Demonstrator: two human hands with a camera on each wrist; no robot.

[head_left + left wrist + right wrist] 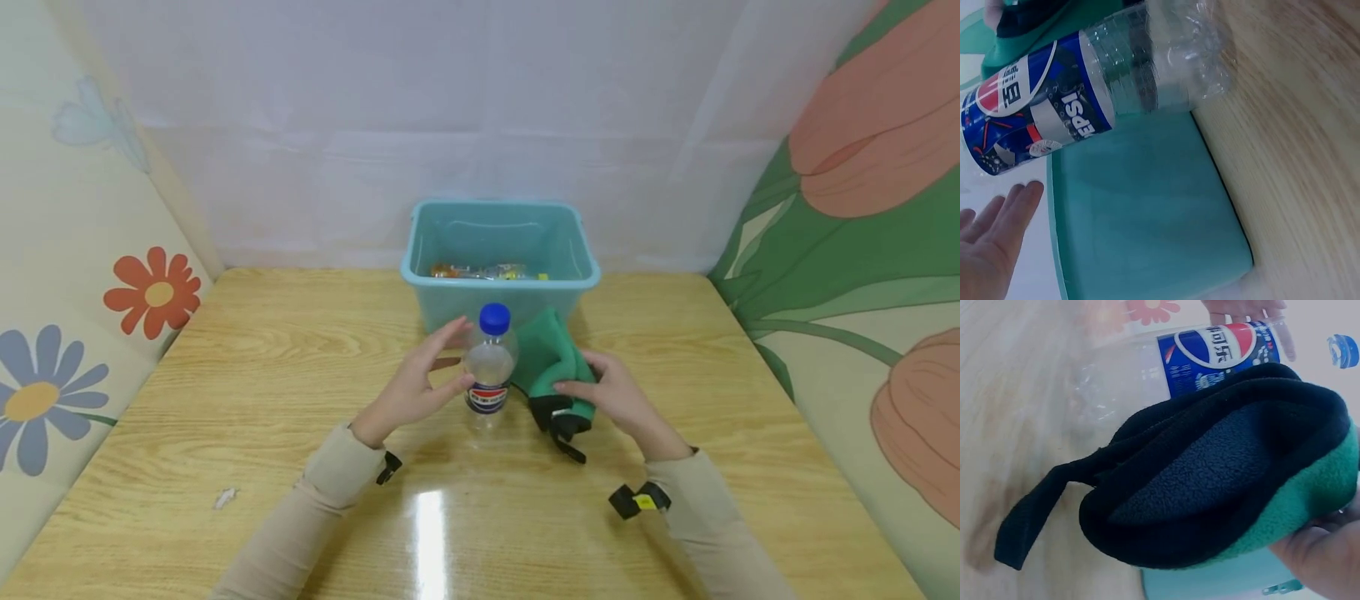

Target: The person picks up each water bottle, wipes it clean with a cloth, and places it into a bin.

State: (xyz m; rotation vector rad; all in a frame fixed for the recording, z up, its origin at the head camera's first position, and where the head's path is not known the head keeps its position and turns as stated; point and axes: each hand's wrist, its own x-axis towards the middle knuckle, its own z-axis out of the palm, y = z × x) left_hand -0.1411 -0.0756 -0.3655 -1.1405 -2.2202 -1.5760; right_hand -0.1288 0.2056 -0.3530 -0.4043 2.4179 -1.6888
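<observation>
A clear plastic Pepsi bottle (pixel 490 367) with a blue cap stands upright on the table in front of the bin. My left hand (pixel 420 375) is at its left side, thumb and fingers spread. In the left wrist view, the visible fingers (pixel 1013 215) are straight and apart from the bottle (pixel 1035 106). My right hand (pixel 618 392) grips a green fleece item with black trim (pixel 555 358), just right of the bottle. From the right wrist, its open mouth, dark fleece lining (pixel 1210 465) and hanging black strap (pixel 1029 515) show; its exact kind is unclear.
A light blue plastic bin (pixel 498 283) stands against the white backdrop, with bottles (pixel 480 272) lying inside. The wooden table (pixel 315 333) has a small white scuff (pixel 225 497) at the left. Painted flower walls flank both sides.
</observation>
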